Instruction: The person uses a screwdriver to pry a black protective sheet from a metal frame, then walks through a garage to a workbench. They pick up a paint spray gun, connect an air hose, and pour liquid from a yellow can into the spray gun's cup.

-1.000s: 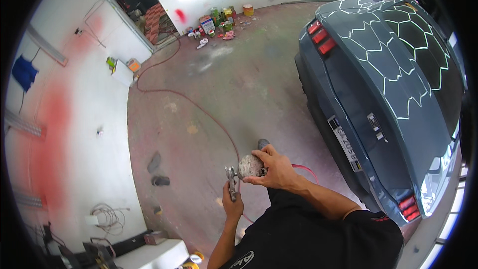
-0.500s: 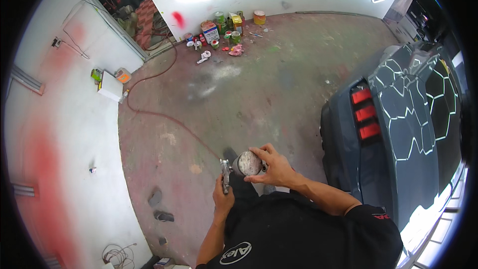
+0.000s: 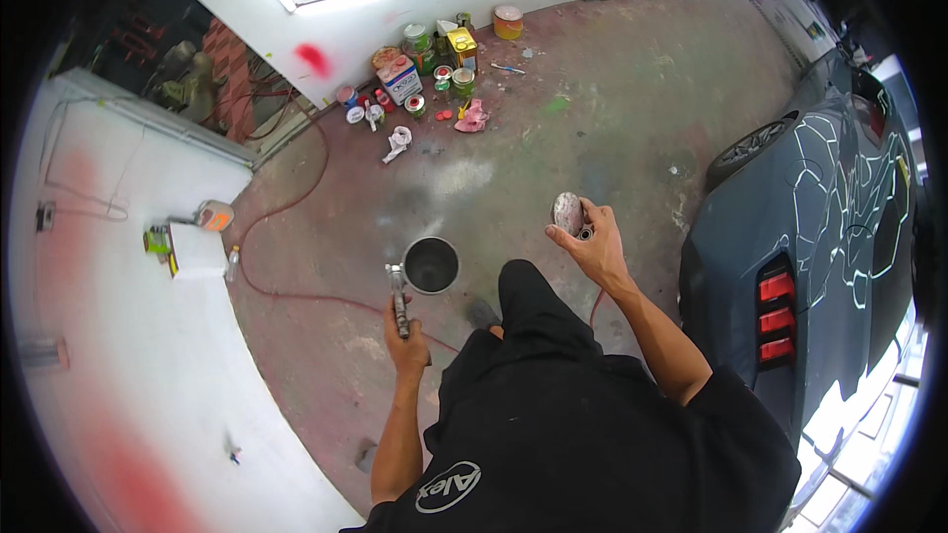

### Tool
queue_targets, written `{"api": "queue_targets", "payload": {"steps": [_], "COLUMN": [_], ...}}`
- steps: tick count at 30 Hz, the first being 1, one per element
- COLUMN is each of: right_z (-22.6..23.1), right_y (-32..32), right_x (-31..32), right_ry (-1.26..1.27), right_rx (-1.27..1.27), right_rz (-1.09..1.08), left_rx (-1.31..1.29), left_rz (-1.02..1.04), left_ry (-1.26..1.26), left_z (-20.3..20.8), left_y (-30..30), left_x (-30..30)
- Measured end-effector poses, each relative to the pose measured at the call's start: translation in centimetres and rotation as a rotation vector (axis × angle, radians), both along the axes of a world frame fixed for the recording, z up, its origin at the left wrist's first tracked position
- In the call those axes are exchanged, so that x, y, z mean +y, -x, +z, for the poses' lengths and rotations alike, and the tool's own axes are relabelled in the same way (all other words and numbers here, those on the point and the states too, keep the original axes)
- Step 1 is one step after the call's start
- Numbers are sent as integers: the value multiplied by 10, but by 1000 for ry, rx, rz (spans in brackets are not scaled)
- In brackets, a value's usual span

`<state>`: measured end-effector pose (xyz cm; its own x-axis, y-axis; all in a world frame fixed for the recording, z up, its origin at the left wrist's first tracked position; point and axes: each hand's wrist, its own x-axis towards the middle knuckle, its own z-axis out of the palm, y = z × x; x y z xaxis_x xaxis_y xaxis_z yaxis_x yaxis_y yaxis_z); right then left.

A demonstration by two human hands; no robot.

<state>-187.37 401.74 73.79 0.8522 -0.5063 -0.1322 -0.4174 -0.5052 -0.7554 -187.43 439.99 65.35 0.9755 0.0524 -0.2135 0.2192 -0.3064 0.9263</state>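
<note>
My left hand (image 3: 409,343) is wrapped round the handle of a metal spray gun (image 3: 398,298). On the gun's right side sits its round paint cup (image 3: 432,265), uncovered, with a dark grey inside; whether any paint is in it I cannot tell. My right hand (image 3: 600,251) grips the cup's lid (image 3: 567,214), a paint-stained disc held tilted, well to the right of the cup. Thumb and fingers close on the lid's edge.
A grey car (image 3: 736,227) with red tail lights stands on the right. Paint cans (image 3: 403,81) and crumpled rags (image 3: 398,143) lie by the far wall. A red hose (image 3: 286,207) crosses the floor. A white box (image 3: 197,249) stands at the left wall.
The lid has come off the cup, and my right hand has carried it right and forward. My left hand has moved the gun left and forward. I have stepped or turned, shifting the view.
</note>
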Motion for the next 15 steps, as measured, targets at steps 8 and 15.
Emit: {"api": "queue_targets", "payload": {"steps": [8,15], "right_z": [-117,-358], "right_y": [-310,-567], "right_x": [-12,-4], "right_ry": [77,119], "right_rx": [36,286], "right_rz": [-5,164], "left_rx": [-34,-23], "left_rz": [176,342], "left_ry": [12,30], "left_z": [-40,-165], "left_y": [-284,-489], "left_x": [-4,-26]}}
